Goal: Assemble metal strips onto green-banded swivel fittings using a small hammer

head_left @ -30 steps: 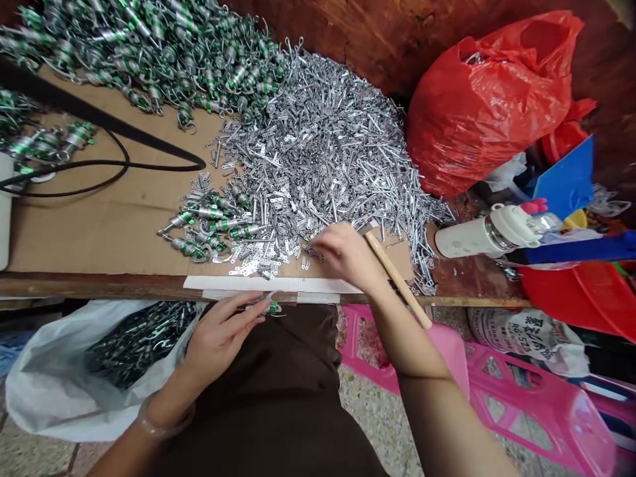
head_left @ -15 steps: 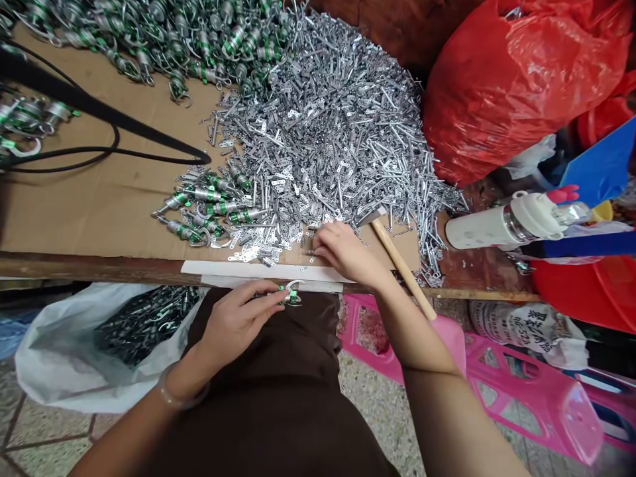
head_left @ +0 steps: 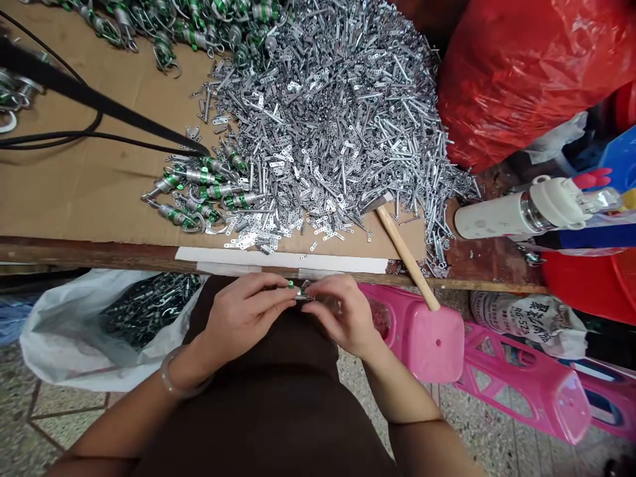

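Fitting [head_left: 300, 293], green and metal, one: between both hands, in front of the worktop [head_left: 479, 265]. Left hand [head_left: 246, 315]: grip pinched on the fitting. Right hand [head_left: 350, 317]: fingertips at its other end; whether that grip is closed, cannot tell. Metal parts [head_left: 322, 126]: heaped on the worktop. Hammer [head_left: 405, 252], wood-handled, one: overhanging the near edge.

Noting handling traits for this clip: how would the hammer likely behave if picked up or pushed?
The hammer looks stiff, given its straight wooden handle. The metal-looking head probably makes it head-heavy. Pushed outward, it might tip off, since the handle overhangs the table edge.
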Demonstrator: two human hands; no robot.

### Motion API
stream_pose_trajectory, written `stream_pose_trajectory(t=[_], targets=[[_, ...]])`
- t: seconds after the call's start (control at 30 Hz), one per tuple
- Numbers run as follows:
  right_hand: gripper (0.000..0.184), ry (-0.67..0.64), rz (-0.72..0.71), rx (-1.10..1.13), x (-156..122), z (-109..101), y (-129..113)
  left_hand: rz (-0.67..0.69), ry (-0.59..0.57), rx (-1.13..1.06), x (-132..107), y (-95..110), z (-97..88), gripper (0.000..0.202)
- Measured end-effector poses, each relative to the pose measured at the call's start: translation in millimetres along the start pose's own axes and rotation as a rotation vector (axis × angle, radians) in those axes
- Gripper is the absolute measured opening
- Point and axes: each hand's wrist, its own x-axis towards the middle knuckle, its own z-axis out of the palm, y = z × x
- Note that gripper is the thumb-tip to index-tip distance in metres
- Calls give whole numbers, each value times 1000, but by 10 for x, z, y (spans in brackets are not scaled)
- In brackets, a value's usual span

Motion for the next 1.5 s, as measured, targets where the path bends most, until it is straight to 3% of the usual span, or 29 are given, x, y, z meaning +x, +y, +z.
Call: stream_pose_trajectory(t=[0.1,0.17,0.3,0.43,0.53,0.63,0.77,0.9,1.07,1.23,1.33,1.5], targets=[[14,80,205,11,-24,37,-11,-202,37,-155,-12,15,36,7],[3,114,215,-36,-47,95,-37,-288,42,-209,-11,23,56,5],[6,180,148,-105,-78,176,-86,-291,37,-217,-25,31,86,6],[6,-6,224,-100,-49,158,-73,-154,-1,-62,-111,-32,147,7],[7,-189,400,-75,17,148,-22,96,7,183,-183,-163,196,13],[7,-215,513,-52,87,181,24,279,-37,395,-215,-319,218,21],[5,-203,578,-136,128,227,84,340,-85,532,-204,-408,227,27],[11,-189,539,-106,146,126,263,228,-109,537,-168,-309,247,27],[9,20,450,-154,340,-124,574,97,-117,498,-115,-185,253,21],[10,-216,280,-292,576,-196,746,47,-118,389,-97,-192,239,21],[14,-247,268,-277,576,-211,666,36,-63,308,-105,-203,235,14],[19,-209,195,-82,357,-134,278,36,-22,253,-123,-206,231,7]])
